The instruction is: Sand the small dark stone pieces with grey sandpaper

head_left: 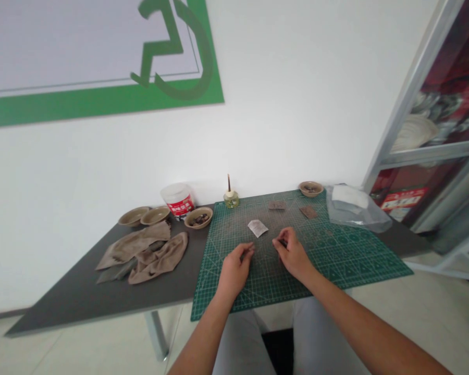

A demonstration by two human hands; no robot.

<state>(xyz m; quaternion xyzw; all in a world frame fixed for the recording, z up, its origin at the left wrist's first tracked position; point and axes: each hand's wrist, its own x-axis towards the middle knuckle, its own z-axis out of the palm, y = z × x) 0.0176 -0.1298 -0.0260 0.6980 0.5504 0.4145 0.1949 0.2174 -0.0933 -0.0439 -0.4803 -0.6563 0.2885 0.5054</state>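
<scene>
My left hand (235, 268) hovers over or rests on the green cutting mat (312, 260), with thumb and fingertips drawn together. Whatever they pinch, if anything, is too small to make out. Across from it, my right hand (294, 256) is closed around a small dark piece (283, 242) between thumb and forefinger. Just beyond both hands lies a small white paper (258, 228). Two brown sandpaper-like squares (276, 205) lie farther back on the mat, apart from my hands.
Crumpled brown cloths (156, 260) and several tan bowls lie left; one bowl (199, 218) holds dark pieces. Behind them stands a white tub (179, 200). A glue bottle with brush (231, 198), another bowl (311, 188) and a clear plastic bag (355, 211) line the wall side.
</scene>
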